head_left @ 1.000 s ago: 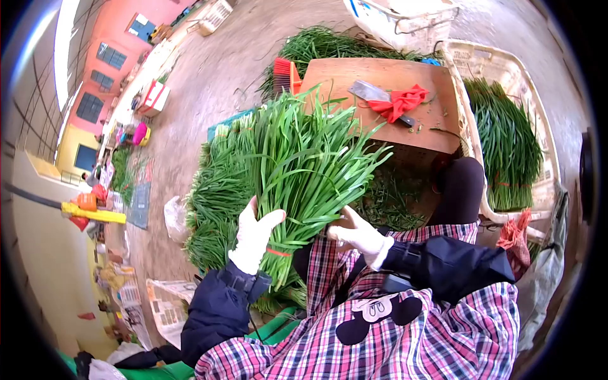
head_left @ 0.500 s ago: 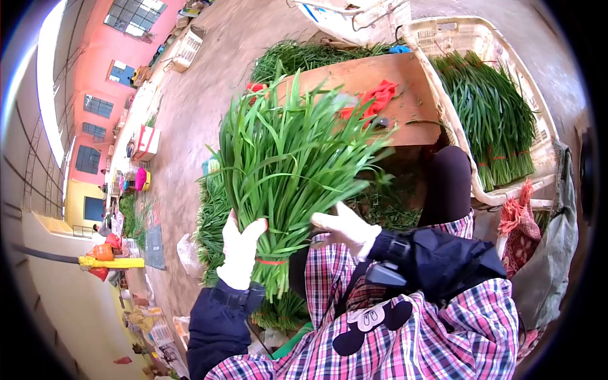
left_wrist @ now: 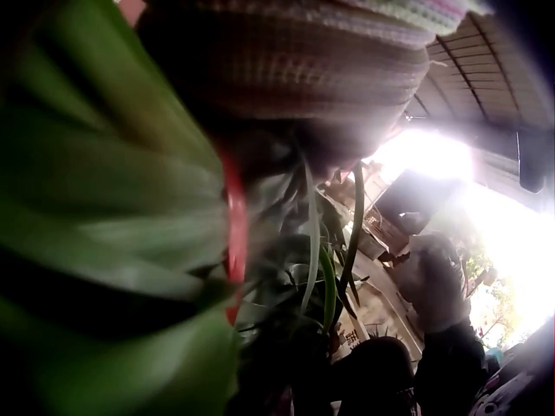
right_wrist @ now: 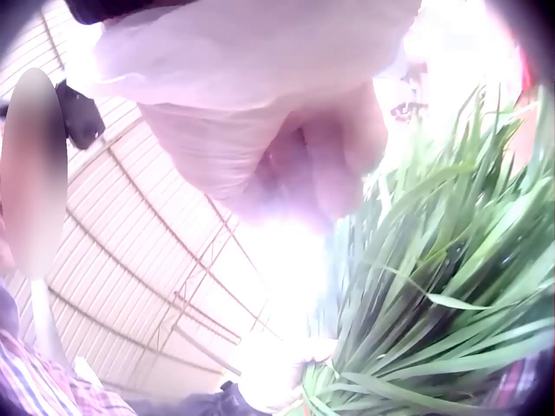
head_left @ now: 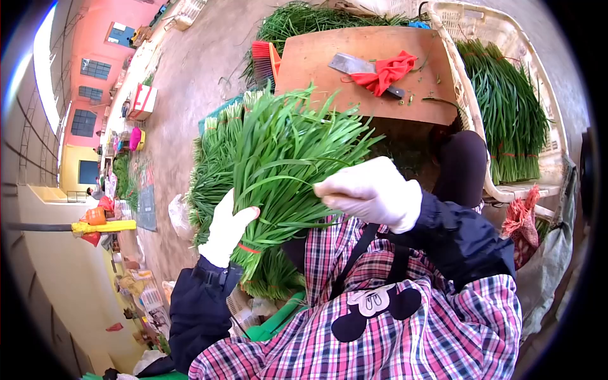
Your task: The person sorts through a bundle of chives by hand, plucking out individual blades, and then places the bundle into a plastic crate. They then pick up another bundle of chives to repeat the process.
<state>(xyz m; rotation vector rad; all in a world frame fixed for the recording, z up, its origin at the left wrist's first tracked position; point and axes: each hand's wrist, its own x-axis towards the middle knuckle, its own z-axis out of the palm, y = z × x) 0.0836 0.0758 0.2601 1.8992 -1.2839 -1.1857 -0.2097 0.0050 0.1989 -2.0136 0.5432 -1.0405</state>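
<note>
A large bundle of long green leaves [head_left: 285, 164], tied with a red band [head_left: 249, 248] near its stems, leans upward in the head view. My gloved left hand [head_left: 227, 229] grips it just above the band, thumb across the front. The band [left_wrist: 235, 230] and blurred leaves [left_wrist: 104, 217] fill the left of the left wrist view. To the right of the bundle, my gloved right hand [head_left: 373, 193] is raised with its fingers bent and thumb against them; whether a leaf is pinched there cannot be told. The right wrist view shows its fingers [right_wrist: 316, 165] beside the leaves [right_wrist: 451, 260].
A wooden board [head_left: 361, 44] ahead bears a cleaver [head_left: 350, 64] and a red cloth [head_left: 385, 73]. At the right stands a white crate [head_left: 472, 95] of tied bundles. More bundles [head_left: 212, 158] lie left, beyond the held one. An orange brush [head_left: 266, 62] is beside the board.
My right hand has moved up and right, off the lower side of the leaves, and its fingers have bent. My left hand has shifted slightly left with the bundle, which tilts more.
</note>
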